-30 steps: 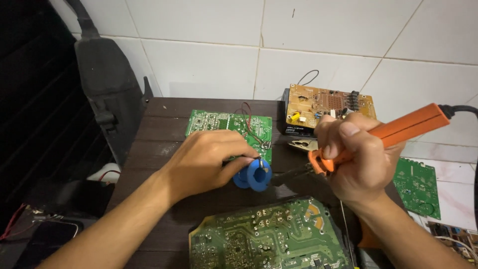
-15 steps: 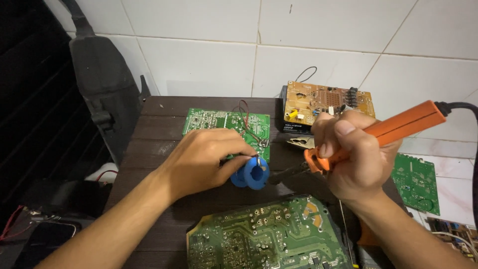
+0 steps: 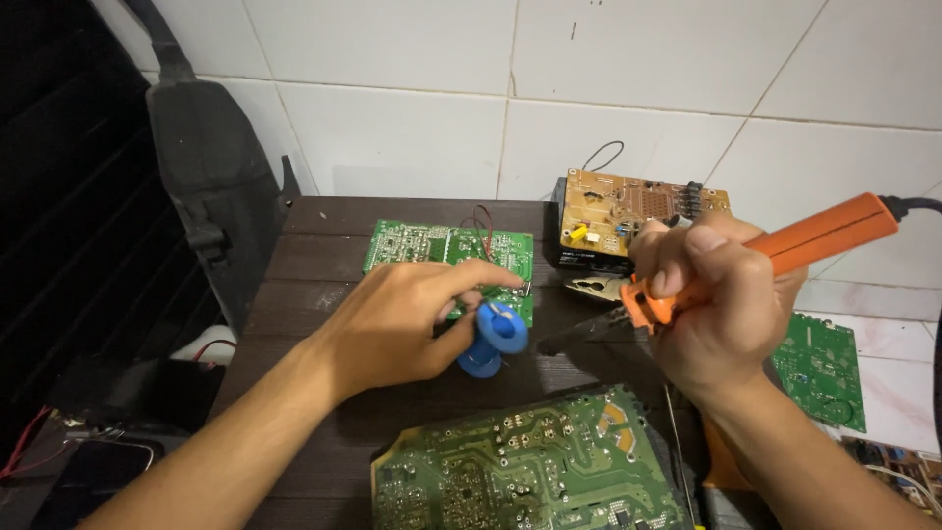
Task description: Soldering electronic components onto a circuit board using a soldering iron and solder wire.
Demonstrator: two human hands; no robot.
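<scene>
My left hand point(image 3: 412, 319) holds a blue solder spool point(image 3: 494, 339) over the near edge of a small green circuit board point(image 3: 432, 247) on the dark wooden table point(image 3: 304, 265). Its fingertips pinch a thin wire near the board's right corner. My right hand point(image 3: 716, 304) grips an orange-handled soldering iron point(image 3: 785, 250). The iron's dark tip point(image 3: 569, 339) points left toward the spool, just right of it.
A large green circuit board point(image 3: 530, 471) lies at the table's near edge. A brown board on a black box point(image 3: 628, 211) stands at the back. Another green board point(image 3: 819, 368) lies on the white tiled floor to the right. A dark bag point(image 3: 211, 167) leans at left.
My left hand has tilted the spool slightly and both hands sit a little lower in view. The soldering iron stays aimed at the same spot.
</scene>
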